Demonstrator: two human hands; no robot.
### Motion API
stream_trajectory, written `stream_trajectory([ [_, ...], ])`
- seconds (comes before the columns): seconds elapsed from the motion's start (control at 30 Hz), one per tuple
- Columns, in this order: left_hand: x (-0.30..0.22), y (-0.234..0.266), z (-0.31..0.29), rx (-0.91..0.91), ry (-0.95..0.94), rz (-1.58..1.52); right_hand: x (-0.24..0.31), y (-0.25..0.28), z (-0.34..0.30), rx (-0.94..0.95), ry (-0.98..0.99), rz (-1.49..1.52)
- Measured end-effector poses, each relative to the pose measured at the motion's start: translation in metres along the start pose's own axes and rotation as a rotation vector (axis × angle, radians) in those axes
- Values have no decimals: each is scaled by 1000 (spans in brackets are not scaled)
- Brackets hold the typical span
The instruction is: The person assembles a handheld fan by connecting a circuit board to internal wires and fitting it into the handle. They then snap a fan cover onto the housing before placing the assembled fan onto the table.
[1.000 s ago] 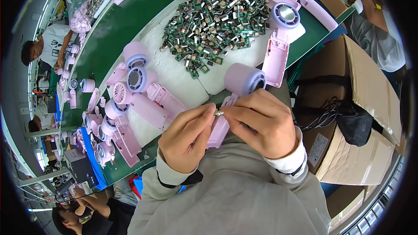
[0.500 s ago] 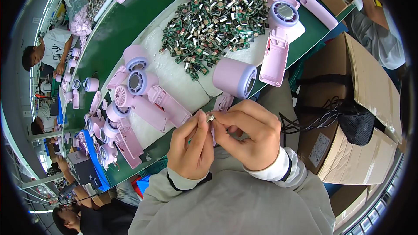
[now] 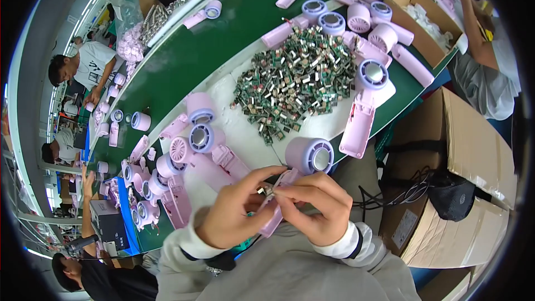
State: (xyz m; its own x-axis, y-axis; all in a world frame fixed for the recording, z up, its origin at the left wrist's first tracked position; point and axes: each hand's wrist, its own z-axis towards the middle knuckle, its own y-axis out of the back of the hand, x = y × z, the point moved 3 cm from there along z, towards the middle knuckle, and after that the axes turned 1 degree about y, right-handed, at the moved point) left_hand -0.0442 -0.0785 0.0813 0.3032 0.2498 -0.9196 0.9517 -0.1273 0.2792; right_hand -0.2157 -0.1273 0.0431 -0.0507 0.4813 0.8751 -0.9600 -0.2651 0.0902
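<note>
My left hand (image 3: 234,214) is closed around the open handle of a pink handheld fan (image 3: 310,155), whose round head points away from me. My right hand (image 3: 320,206) pinches a small circuit board (image 3: 262,190) with a shiny metal part, held at the handle's opening between both hands' fingertips. Fingers cover most of the board. Beyond the hands lies a heap of small green circuit boards (image 3: 295,83) on a white sheet (image 3: 223,95). More pink fans with open handles (image 3: 357,128) lie around the heap.
The green workbench (image 3: 167,61) curves away to the left. Cardboard boxes (image 3: 479,134) with a black mesh pouch (image 3: 450,195) and dark cables stand at my right. An open carton (image 3: 415,30) sits at the far right. Several co-workers sit along the left; another person is at the upper right.
The view has shifted, so the bench appears lower and farther right. My left hand has opened out around the fan handle, which shows more between my hands. My right hand still pinches the small board.
</note>
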Motion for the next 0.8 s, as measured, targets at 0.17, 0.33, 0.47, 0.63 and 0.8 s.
stream_trajectory([
  [0.17,-43,81,37,-12,136,-339,0,14,6,-137,78,-92],
  [0.33,-8,235,171,-351,94,-135,-39,-1,13,-69,64,-215],
  [0.47,60,332,267,-568,68,89,-63,-18,12,-63,190,-442],
  [0.63,-17,235,357,-581,-133,1508,-67,-14,5,-77,180,-533],
  [0.8,-61,146,486,-287,-80,1290,-65,-12,7,-38,168,-557],
])
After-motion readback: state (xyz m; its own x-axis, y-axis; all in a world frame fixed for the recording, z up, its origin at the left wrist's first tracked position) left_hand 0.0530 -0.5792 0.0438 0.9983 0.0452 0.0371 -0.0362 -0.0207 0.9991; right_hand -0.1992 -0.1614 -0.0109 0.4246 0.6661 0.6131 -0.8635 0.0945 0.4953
